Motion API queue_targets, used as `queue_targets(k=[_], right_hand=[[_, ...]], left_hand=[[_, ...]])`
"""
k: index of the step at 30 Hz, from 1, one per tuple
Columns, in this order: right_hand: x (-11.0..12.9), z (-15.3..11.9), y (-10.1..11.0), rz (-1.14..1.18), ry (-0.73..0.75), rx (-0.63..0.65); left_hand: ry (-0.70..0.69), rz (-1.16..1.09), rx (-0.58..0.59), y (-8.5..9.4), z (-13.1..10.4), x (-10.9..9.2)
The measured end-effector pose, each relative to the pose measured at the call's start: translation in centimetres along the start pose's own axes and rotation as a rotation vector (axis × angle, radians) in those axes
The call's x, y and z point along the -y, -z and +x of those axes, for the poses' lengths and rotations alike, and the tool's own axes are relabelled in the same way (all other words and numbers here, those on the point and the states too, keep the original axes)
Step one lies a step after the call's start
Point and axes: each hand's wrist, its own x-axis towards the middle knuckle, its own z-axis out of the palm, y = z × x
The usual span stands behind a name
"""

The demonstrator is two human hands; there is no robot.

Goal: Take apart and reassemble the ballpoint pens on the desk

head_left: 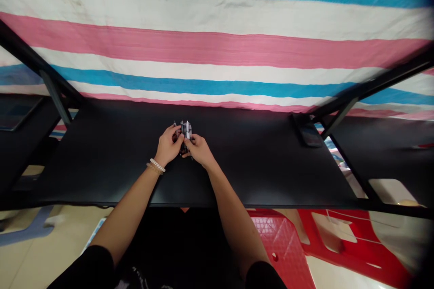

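Both of my hands meet over the middle of a black table (111,158). Between them is a small grey, black and white object with several thin upright parts (188,129); its exact kind is too small to make out. My left hand (168,145) grips it from the left, thumb pressed on its near face. From the right, my right hand (199,148) holds it with thumb and fingers closed. The fingers hide much of its lower part. Two beaded bracelets (156,166) circle my left wrist.
A dark phone-like object (308,131) lies at the table's right end. Black metal struts (366,83) rise at both ends. Behind hangs a striped tarp (217,47). A red plastic stool (281,244) stands below the near edge, with another red seat farther right.
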Motion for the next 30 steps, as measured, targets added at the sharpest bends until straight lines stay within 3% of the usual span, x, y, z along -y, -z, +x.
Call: queue_targets(k=[9,18,25,30], right_hand=[[0.6,-1.2,1.4,-0.516,0.248,-0.100],[0.5,-1.1,2.2,-0.708,0.303,-0.293],[0.0,-1.0,2.8,-0.700,0.353,-0.230],[0.4,-1.3,3.6,-0.618,0.314,-0.108]], left_hand=[[-0.090,0.132,-0.023,0.2,0.0,0.1],[-0.158,0.140,-0.023,0.7,0.0,-0.2],[-0.123,0.065,0.018,1.4,0.2,-0.3],[-0.092,0.058,0.033,2.0,0.3,-0.8]])
